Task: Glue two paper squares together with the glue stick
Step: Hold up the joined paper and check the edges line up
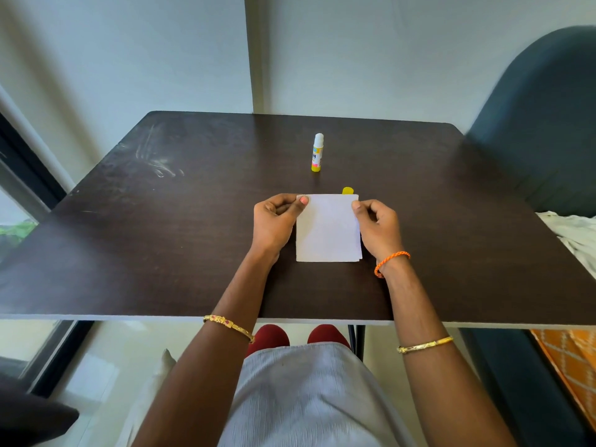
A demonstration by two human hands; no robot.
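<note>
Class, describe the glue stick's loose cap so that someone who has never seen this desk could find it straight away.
Start at the dark wooden table and find the white paper squares pinched at their far corners by the left hand and the right hand. Just beyond the paper's far right corner peeks the cap. It is small, plain yellow and half hidden, unlike the tall upright glue stick farther back.

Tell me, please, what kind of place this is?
Probably a room in a home, not a workshop. A small dark table stands against a plain wall, a padded dark chair is at the right with cloth beside it, and a window shows greenery at the left.
</note>
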